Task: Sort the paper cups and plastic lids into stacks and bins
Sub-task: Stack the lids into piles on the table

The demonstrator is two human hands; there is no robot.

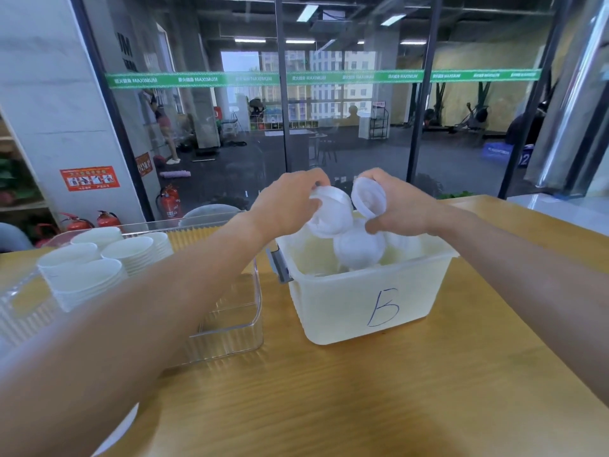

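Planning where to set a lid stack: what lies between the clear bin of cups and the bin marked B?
In the head view, only a bare strip of wooden table separates the clear bin from bin B.

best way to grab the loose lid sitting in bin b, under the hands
Pinch its upper rim, coming from straight above through the open top. The lid stands tilted on edge inside the bin, so its rim points up and its faces are walled in. Both hands already hold lids, so one must free up first.

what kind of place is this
Probably a front counter at a gym: a wooden counter faces a glass wall with a green "MAXIMUM" strip, and exercise machines stand in the hall beyond.
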